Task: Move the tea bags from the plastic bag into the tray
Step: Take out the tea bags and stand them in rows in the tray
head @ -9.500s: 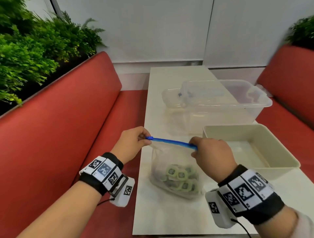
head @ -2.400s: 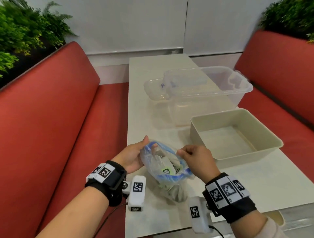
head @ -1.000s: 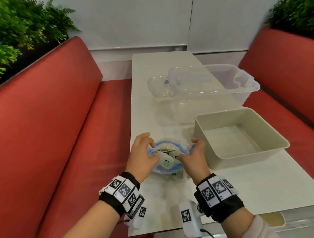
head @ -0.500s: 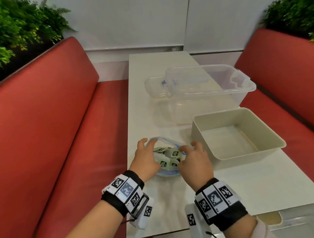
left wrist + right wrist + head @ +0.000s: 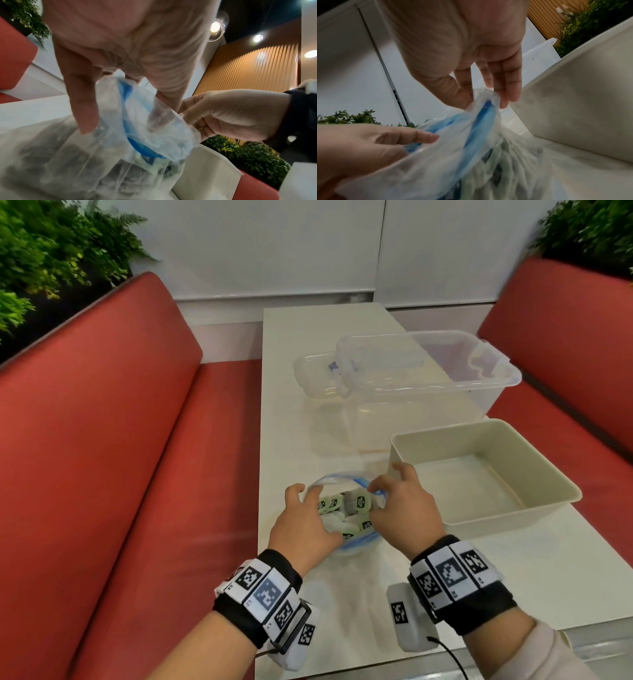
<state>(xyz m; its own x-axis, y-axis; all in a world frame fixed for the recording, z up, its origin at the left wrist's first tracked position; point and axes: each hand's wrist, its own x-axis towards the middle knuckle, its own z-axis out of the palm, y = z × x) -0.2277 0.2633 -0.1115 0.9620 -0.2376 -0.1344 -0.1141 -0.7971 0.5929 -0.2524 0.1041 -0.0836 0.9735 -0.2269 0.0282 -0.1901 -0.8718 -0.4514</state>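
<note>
A clear plastic bag [image 5: 337, 479] with a blue zip rim stands on the table between my hands, its mouth pulled wide. Several pale green tea bags [image 5: 358, 503] show inside it. My left hand [image 5: 310, 508] grips the rim's left side, and in the left wrist view the thumb [image 5: 84, 111] lies on the bag's outside. My right hand [image 5: 380, 491] pinches the rim's right side; the fingers [image 5: 503, 94] close on the folded plastic bag [image 5: 481, 121]. The beige tray [image 5: 496, 517] stands right of the bag with nothing in it.
A clear storage box [image 5: 428, 378] with a smaller clear container [image 5: 315, 378] beside it stands behind the tray. Red benches [image 5: 120, 457] flank the narrow white table [image 5: 513, 577]. The bag sits near the table's left edge.
The zip was opened and the bag's rim pushed down. Over the last second both hands have spread the mouth wider, so more tea bags show.
</note>
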